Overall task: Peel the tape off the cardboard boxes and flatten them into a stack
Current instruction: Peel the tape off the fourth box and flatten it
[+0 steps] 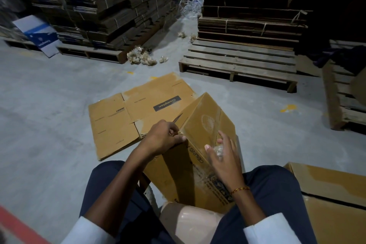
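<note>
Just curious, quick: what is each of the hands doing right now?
Left hand: pinching the edge of the box.
Right hand: holding a wad of peeled tape against the box.

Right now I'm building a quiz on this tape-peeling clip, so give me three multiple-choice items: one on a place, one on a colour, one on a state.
1. Where does the flattened box lie?
A. on the concrete floor ahead of the person
B. on the wooden pallet
C. on the person's lap

2. What colour is the bracelet on the right wrist?
A. blue
B. gold and red
C. white

3. What state is the box between the knees in?
A. flattened
B. torn in two
C. still three-dimensional, with both hands on it

Answers:
1 A: it lies flat on the grey floor, short of the pallet.
2 B: a thin gold and red band circles the wrist.
3 C: its faces stand up; the left hand grips its corner and the right hand holds a wad of peeled tape against it.
</note>
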Demonstrator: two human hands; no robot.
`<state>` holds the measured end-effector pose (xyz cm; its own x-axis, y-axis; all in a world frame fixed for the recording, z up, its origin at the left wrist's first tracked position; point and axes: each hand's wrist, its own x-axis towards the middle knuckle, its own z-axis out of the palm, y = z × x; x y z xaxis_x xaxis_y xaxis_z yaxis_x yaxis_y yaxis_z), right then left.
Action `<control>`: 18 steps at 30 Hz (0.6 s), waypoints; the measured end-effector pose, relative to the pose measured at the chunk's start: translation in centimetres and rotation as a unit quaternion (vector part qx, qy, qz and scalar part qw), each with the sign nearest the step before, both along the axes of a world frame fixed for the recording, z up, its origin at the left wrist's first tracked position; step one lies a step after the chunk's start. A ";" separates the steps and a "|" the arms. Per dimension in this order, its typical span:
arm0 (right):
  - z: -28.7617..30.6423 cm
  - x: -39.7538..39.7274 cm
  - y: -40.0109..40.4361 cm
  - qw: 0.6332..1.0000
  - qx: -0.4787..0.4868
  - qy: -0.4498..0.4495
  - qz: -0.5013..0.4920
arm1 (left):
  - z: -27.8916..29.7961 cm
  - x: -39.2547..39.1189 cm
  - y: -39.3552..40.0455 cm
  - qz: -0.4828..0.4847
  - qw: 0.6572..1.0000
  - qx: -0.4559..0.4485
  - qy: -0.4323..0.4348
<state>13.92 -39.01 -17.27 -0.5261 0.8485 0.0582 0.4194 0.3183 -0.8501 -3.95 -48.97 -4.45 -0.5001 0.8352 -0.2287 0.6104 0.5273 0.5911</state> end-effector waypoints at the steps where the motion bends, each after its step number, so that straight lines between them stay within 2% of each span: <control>1: 0.0 0.0 0.0 1.000 0.001 -0.001 0.000 | 0.0 0.0 0.0 0.006 1.000 0.006 -0.008; 7: -0.2 0.1 0.0 1.000 -0.001 -0.001 -0.002 | -0.6 -1.5 0.0 0.046 0.997 0.029 -0.055; 18: -0.4 0.2 0.0 1.000 0.011 0.000 0.013 | -0.5 -1.3 0.8 0.030 0.998 0.048 0.031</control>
<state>14.07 -39.00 -17.65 -0.5486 0.8326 0.0768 0.4103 0.3481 -0.8429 -5.30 -48.19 -4.98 -0.5610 0.8198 -0.1150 0.6167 0.5065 0.6026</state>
